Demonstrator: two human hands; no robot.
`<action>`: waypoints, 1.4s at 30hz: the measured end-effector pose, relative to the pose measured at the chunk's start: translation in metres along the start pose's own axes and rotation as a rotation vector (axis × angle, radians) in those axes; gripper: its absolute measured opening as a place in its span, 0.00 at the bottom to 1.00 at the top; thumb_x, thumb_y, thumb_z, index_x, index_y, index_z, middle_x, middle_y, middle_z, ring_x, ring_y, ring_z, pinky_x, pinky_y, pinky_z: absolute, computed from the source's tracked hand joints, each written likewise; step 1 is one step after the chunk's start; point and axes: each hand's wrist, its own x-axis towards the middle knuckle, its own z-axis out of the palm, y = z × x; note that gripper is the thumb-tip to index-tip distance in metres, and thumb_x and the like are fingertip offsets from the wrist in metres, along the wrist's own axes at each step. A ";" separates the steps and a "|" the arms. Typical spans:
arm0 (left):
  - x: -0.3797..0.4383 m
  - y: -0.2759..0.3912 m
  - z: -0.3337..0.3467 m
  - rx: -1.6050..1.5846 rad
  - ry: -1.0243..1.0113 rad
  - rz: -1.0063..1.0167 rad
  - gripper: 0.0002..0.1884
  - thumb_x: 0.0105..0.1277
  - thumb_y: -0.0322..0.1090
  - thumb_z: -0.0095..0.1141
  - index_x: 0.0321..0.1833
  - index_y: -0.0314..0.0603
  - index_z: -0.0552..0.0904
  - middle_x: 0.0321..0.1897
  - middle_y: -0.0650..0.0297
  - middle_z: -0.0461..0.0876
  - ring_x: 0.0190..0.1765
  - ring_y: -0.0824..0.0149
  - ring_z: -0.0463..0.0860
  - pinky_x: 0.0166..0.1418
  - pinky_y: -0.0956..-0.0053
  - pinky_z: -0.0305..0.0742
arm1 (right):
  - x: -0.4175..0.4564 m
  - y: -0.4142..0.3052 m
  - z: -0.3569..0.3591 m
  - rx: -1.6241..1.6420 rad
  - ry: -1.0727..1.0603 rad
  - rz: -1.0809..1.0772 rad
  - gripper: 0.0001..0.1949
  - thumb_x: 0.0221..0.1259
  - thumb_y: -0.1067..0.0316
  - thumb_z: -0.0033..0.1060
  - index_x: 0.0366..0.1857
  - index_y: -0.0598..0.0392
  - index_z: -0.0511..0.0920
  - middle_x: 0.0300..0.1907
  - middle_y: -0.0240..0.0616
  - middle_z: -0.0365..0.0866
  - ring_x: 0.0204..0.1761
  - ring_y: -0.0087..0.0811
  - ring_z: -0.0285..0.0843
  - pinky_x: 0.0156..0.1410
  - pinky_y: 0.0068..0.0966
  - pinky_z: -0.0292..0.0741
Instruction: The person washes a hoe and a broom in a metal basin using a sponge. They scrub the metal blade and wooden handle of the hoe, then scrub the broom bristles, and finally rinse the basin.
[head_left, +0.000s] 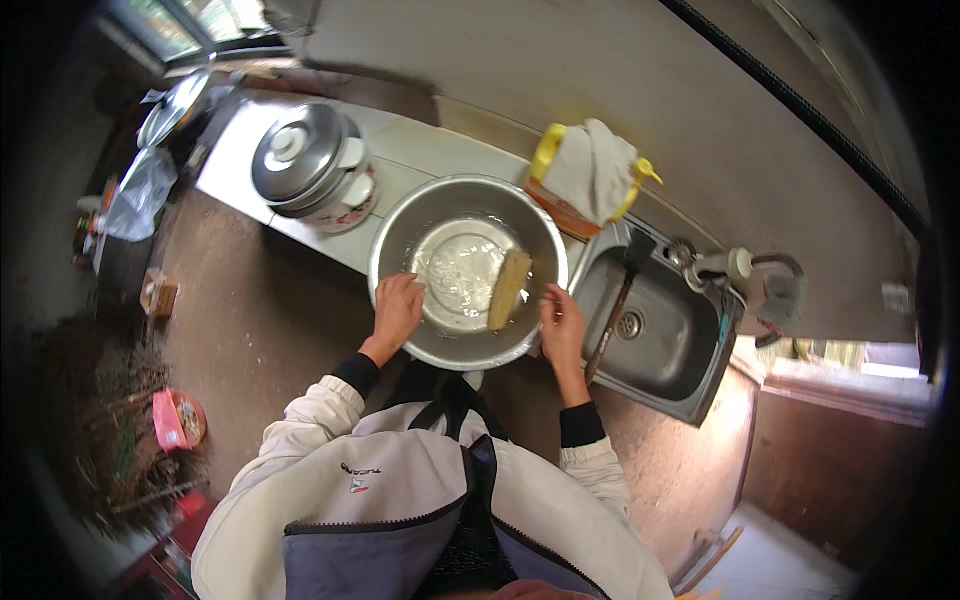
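A wide round metal basin (465, 190) lies in front of me, with shallow clear water (454, 274) in its bottom. A long tan sponge or loofah (510, 291) leans in the water toward the basin's right side. My left hand (397, 309) grips the left rim, its fingertips over the inner wall. On the opposite side, my right hand (562, 324) holds the right rim with curled fingers. The basin's near part overhangs the counter's front edge; its underside is hidden.
The white tiled counter (420, 157) bears a lidded metal pot (300, 157) on the left. A grey cloth (592, 169) covers a yellow-edged container (547, 150) behind the basin. A steel sink (667, 345) on the right holds a long-handled brush (611, 319). Dry twigs (112, 420) lie at left.
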 end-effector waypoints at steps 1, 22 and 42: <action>-0.013 -0.001 -0.007 0.027 0.068 -0.021 0.14 0.63 0.31 0.61 0.52 0.39 0.83 0.60 0.53 0.78 0.63 0.48 0.74 0.69 0.53 0.64 | 0.006 -0.027 0.020 -0.020 -0.171 0.095 0.20 0.67 0.65 0.63 0.61 0.57 0.77 0.51 0.48 0.85 0.50 0.41 0.85 0.56 0.34 0.79; -0.056 -0.035 0.000 -1.291 -0.213 -0.975 0.19 0.62 0.33 0.60 0.55 0.31 0.82 0.39 0.52 0.87 0.35 0.56 0.89 0.35 0.59 0.87 | 0.057 0.012 0.032 -0.365 -0.104 0.066 0.13 0.63 0.71 0.59 0.47 0.66 0.78 0.46 0.55 0.82 0.47 0.48 0.82 0.54 0.40 0.75; -0.234 -0.131 -0.135 -1.301 -0.087 -0.946 0.18 0.58 0.34 0.58 0.48 0.28 0.84 0.31 0.55 0.85 0.26 0.61 0.84 0.27 0.64 0.80 | -0.094 -0.097 0.128 -0.158 -0.096 0.061 0.14 0.57 0.69 0.64 0.44 0.65 0.80 0.41 0.41 0.82 0.43 0.33 0.78 0.52 0.30 0.75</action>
